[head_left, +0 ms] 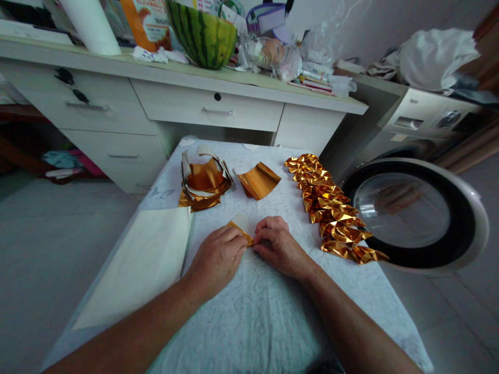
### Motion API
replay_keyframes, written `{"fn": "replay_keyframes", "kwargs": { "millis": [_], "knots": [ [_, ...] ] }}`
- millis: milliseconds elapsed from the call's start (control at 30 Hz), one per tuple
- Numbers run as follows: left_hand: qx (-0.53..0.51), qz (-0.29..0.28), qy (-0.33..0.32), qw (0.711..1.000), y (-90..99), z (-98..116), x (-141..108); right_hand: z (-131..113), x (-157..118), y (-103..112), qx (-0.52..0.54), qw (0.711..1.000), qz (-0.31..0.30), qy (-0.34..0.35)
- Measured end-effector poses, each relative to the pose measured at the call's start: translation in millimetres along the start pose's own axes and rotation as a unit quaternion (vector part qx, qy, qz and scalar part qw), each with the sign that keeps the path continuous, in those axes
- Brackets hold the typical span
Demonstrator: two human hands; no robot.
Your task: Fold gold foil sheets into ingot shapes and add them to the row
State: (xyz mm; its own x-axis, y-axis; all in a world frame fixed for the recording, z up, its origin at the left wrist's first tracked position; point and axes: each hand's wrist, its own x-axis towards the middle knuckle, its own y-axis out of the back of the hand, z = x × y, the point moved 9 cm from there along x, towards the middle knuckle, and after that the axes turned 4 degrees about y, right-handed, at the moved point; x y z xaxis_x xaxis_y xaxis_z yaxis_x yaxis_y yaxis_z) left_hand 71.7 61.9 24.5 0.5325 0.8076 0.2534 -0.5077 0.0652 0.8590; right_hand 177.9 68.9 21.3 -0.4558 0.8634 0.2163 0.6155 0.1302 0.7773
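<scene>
Between my hands, low over the table, is a sheet of gold foil paper point(242, 232), partly folded, its pale back showing at the top. My left hand point(223, 253) presses on its left part with bent fingers. At its right end my right hand point(277, 243) pinches the edge between thumb and fingers. Just beyond lies a small curled stack of gold foil paper point(260, 182). Farther left sits a bundle of gold foil sheets point(202, 179) within curled pale strips. Several folded gold foil ingots point(331, 208) are lined up in overlapping rows on the right.
A pale cloth covers the table point(249, 317). White paper point(140, 265) lies along its left side. Behind it stands a white desk point(234, 111) bearing a cut watermelon point(202, 36) and plastic bags. The washing machine's open round door point(409, 213) reaches close to the table's right edge.
</scene>
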Motion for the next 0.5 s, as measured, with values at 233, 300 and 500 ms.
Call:
{"fn": "replay_keyframes", "kwargs": {
  "millis": [233, 300, 500],
  "knots": [
    [-0.032, -0.010, 0.019, 0.999, -3.3, -5.6, -1.3, -3.4, 1.6, -1.2, 0.010, 1.000, 0.005, 0.004],
    [-0.039, -0.009, 0.017, 0.999, -4.0, -6.1, -1.1, -7.6, 3.1, -1.7, 0.012, 1.000, 0.013, 0.016],
    [-0.036, -0.014, 0.024, 0.999, -4.1, -7.4, -0.1, -12.7, 4.4, -2.1, 0.015, 0.999, 0.028, 0.030]
  ]
}}
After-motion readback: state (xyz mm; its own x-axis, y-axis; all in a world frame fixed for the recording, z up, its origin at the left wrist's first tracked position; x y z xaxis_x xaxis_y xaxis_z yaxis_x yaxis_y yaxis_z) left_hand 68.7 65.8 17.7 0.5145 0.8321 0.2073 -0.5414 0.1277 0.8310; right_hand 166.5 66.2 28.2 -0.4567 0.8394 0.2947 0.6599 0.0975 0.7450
